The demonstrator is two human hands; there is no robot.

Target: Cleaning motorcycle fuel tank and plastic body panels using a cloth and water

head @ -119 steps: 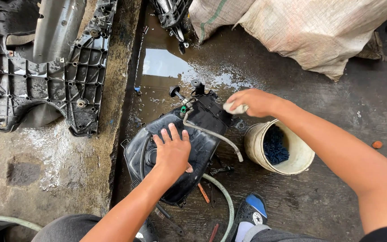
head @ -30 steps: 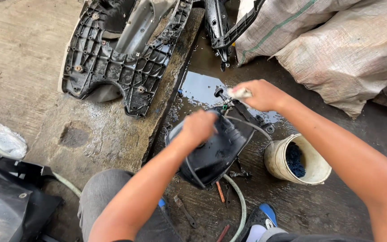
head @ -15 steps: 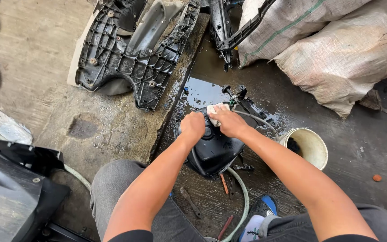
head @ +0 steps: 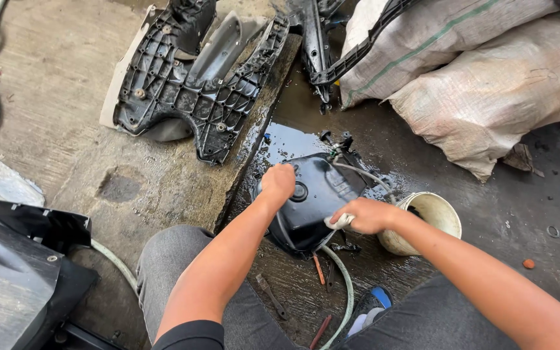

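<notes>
Since half a second ago our right hand point(head: 364, 215) has slid from the upper edge of the black tank point(head: 312, 201) down to its lower right side, and the left hand point(head: 279, 181) has settled on the tank's upper left shoulder; the view has also drifted a little, so the sacks sit further right. Taking the tank as our landmark and going from left to right: far left of it a glossy black panel point(head: 14, 259) lies at the frame's edge, with a pale hose point(head: 108, 256) curving past it. Up and left of the tank a ribbed black plastic body panel point(head: 189, 97) rests face down on the raised concrete slab point(head: 85, 149). Our left hand is closed into a loose fist pressing on the tank, holding nothing that we can see. Our right hand pinches a small pale rag point(head: 338, 221) against the tank's wet shell. We judge the wiping to be well along: the top gleams wet and dark, while the lower edge near the hose and the small tools point(head: 270, 295) still looks grimy. Just right of the tank stands a cream bucket point(head: 432, 220). Beyond it, up and right, two woven sacks point(head: 487, 84) lean together. The floor point(head: 487, 194) here is dark, wet and oily, an open workshop yard.
</notes>
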